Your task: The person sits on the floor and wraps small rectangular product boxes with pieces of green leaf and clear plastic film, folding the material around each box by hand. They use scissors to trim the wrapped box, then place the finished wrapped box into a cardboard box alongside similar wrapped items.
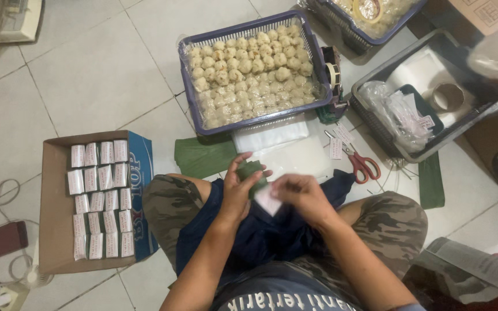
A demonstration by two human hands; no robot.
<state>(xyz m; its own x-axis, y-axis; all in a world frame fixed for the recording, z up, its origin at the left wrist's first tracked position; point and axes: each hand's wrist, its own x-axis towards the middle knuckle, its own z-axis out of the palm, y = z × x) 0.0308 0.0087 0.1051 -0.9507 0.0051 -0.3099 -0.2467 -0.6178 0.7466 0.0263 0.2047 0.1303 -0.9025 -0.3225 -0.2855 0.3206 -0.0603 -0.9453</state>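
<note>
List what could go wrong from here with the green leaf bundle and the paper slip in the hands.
1. The left hand holds the green leaf bundle in a one-handed grip over the lap; if it loosens, the wrap could open.
2. The right hand pinches the white paper slip, which could slip or go on crooked.
3. The red-handled scissors lie on the floor close to the knee and might get bumped.

White wrapped packets (100, 198) fill the blue-sided cardboard box (139, 190), left.
</note>
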